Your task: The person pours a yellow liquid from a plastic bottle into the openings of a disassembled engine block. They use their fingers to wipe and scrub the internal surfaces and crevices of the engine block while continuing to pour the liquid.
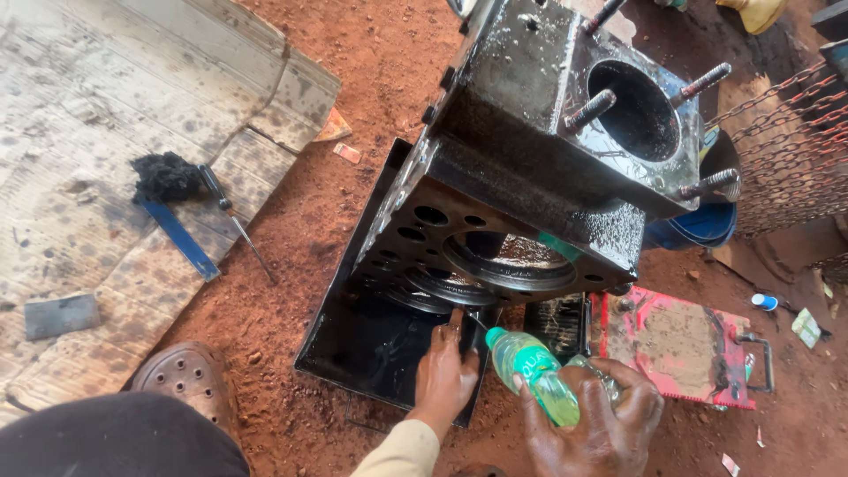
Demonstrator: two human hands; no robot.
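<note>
A large black, wet metal engine block (530, 150) stands tilted in a shallow black metal tray (353, 344) on red dirt. It has a big round bore on top and several threaded studs (702, 84). My left hand (444, 371) rests on the tray's near edge under the block's lower face, fingers touching the metal. My right hand (601, 420) grips a small clear plastic bottle (534, 371) with a green cap and green label, tilted with its neck toward the block.
Flattened dirty cardboard (97, 177) covers the ground at left, with a black rag (165, 177), a blue flat tool (181, 237) and a screwdriver (231, 216) on it. A red-painted metal piece (680, 344) lies at right. A blue basin (698, 225) and rusty chains (795, 150) sit behind. A brown perforated shoe (185, 375) is near my knee.
</note>
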